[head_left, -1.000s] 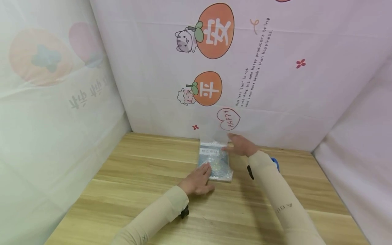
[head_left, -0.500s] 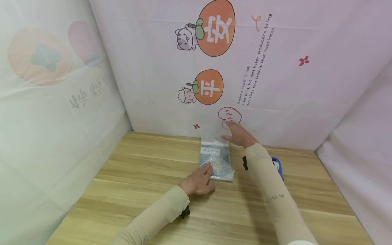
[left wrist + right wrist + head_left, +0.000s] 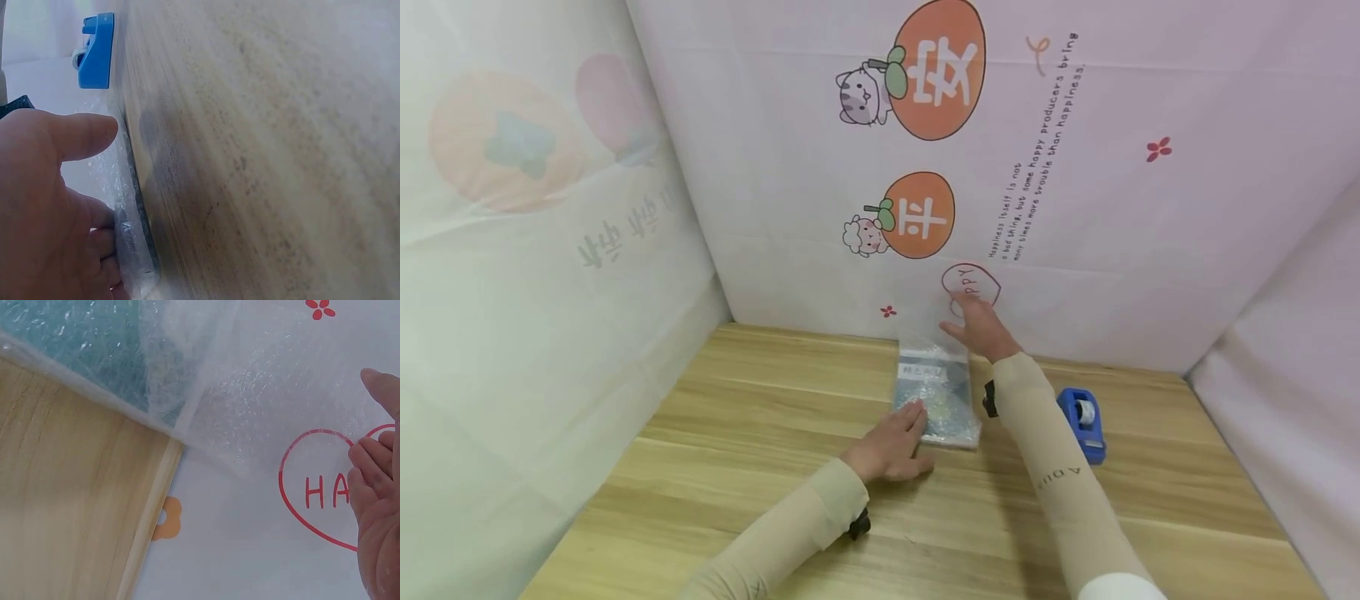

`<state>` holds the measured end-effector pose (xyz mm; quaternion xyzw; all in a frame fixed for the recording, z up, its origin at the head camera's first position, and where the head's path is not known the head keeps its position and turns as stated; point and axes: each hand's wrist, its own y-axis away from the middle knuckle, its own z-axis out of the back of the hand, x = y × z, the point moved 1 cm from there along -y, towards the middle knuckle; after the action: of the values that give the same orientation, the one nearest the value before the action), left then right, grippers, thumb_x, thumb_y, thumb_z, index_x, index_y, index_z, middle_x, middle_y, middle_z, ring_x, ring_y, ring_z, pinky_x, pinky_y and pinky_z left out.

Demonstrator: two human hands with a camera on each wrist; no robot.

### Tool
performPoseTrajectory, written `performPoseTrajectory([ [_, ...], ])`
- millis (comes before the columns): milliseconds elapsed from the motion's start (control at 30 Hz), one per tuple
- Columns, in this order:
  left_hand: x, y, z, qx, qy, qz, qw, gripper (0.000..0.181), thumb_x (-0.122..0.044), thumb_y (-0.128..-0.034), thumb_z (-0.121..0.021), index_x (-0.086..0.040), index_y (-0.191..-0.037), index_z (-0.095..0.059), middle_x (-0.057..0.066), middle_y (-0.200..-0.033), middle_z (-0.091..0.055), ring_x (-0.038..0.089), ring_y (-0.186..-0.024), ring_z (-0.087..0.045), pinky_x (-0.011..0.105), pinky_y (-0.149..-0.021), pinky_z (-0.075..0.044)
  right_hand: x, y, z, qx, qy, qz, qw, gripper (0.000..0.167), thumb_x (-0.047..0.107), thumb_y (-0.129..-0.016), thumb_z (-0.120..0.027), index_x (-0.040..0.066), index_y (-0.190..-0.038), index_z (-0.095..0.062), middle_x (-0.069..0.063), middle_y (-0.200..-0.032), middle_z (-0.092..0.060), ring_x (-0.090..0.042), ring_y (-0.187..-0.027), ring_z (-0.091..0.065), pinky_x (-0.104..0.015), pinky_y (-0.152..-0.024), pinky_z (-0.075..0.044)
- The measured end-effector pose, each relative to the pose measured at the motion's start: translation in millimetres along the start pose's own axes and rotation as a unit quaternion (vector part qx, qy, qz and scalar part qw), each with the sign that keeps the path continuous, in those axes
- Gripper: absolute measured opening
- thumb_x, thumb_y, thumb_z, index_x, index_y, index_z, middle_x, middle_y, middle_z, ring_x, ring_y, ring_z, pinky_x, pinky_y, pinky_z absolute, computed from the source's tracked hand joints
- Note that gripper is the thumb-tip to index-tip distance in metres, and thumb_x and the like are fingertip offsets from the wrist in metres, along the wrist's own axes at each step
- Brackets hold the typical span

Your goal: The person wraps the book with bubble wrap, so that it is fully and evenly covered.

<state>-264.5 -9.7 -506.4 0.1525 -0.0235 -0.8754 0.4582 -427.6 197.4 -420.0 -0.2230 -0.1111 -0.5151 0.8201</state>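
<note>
A blue-covered book [image 3: 951, 387] lies on the wooden table near its back edge, wrapped in clear bubble wrap [image 3: 269, 381]. My left hand [image 3: 887, 446] rests on the book's near left part with its fingers laid out straight; in the left wrist view the thumb stands apart from the wrapped edge. My right hand [image 3: 985, 327] is beyond the book's far end, in front of the printed cloth, its fingers loosely bent and holding nothing. In the right wrist view a loose flap of wrap reaches towards those fingers; whether they touch it I cannot tell.
A blue tape dispenser [image 3: 1082, 425] with a roll stands on the table to the right of my right forearm. White printed cloth [image 3: 805, 167] hangs behind the table's back edge, and more cloth hangs at both sides.
My right hand has moved up and away from the book's right side towards the printed heart on the cloth. More of the tape dispenser shows. My left hand stays on the book.
</note>
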Motion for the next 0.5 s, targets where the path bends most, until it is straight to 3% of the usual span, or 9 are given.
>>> performPoseTrajectory([
  [500, -4.1, 17.1, 2.8, 0.003, -0.009, -0.01, 0.9999, 0.083, -0.049, -0.1068, -0.053, 0.0, -0.167, -0.023, 0.015, -0.178, -0.015, 0.028, -0.166, -0.016, 0.038, -0.137, -0.019, 2, -8.2, 0, 0.005, -0.004, -0.039, 0.9992, 0.067, 0.019, -0.099, -0.075, -0.005, -0.155, -0.046, -0.026, -0.159, -0.049, -0.044, -0.148, -0.048, -0.055, -0.128, -0.037],
])
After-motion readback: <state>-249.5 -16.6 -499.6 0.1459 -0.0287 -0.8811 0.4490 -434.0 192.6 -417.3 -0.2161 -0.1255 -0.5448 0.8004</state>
